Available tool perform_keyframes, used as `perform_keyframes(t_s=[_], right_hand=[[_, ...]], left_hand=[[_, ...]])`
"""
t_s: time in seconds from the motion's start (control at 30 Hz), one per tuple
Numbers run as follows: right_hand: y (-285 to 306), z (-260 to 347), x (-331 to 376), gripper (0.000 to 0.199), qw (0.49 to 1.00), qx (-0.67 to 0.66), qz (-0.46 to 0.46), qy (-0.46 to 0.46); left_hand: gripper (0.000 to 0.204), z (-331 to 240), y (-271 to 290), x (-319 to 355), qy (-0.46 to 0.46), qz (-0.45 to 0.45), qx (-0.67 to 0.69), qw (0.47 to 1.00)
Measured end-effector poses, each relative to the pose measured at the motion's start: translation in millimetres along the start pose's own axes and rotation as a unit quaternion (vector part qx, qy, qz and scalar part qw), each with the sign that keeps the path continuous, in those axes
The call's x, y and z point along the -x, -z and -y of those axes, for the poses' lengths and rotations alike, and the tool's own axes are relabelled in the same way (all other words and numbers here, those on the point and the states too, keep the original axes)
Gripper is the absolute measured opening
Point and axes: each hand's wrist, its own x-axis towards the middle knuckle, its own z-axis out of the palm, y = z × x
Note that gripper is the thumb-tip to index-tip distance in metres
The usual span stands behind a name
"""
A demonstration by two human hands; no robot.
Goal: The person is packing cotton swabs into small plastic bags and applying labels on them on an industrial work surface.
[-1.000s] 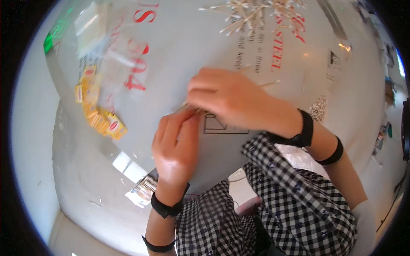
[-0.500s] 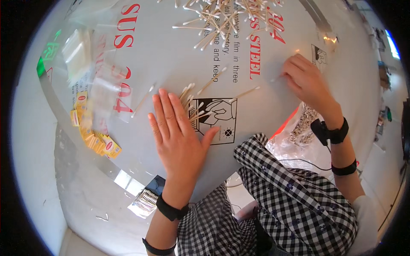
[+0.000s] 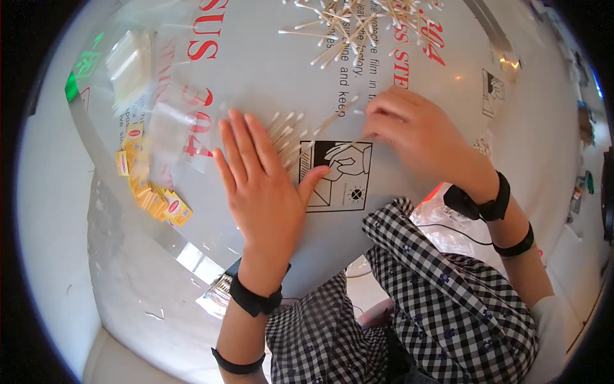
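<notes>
Hands: we have two in view, each with a dark band at the wrist and another up the forearm.
Left hand [image 3: 262,192]: we lay it flat on the table [image 3: 268,70], palm down, fingers held nearly together and thumb stretched out to the right.
Right hand [image 3: 419,131]: our fingers curl down to the sheet with the tips bunched near a single swab [image 3: 332,120]; whether they pinch it we cannot tell.
Swabs, near: a small bundle [image 3: 288,131] lies just beyond our left fingertips, perhaps ten sticks, fanned roughly parallel and slanting up to the right.
Swabs, far: a big loose pile [image 3: 358,25] sits at the far edge, too tangled to count.
Look of the swabs: thin pale sticks with white tips at both ends.
Bags: two or three clear plastic bags [image 3: 169,125] lie left of our left hand.
Packets: a row of small yellow packets [image 3: 150,189] runs along the left rim, about a dozen.
Table: grey film with red and black print.
</notes>
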Motion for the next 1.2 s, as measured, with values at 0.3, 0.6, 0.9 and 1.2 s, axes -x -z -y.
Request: perform_keyframes(t_s=[0.3,0.6,0.9,1.2], right_hand=[[-2.7,-5.8,-29.9,0.019,0.999,-0.041,0.009,-0.019],[-4.4,-25.1,-42.1,0.016,1.0,-0.026,-0.002,-0.018],[8.2,-18.9,-40.6,0.01,0.998,0.034,0.017,-0.051],[-33.5,11.4,-99.2,0.016,0.996,0.052,-0.013,0.064]], left_hand=[[0.091,28.0,21.9,-4.4,-0.012,-0.089,0.116,0.989],[0.016,79.2,26.7,-36.3,0.014,-0.145,0.189,0.971],[0.013,66.6,33.0,-12.4,-0.012,-0.142,0.158,0.977],[0.021,62.6,36.8,8.5,-0.02,-0.092,0.246,0.965]])
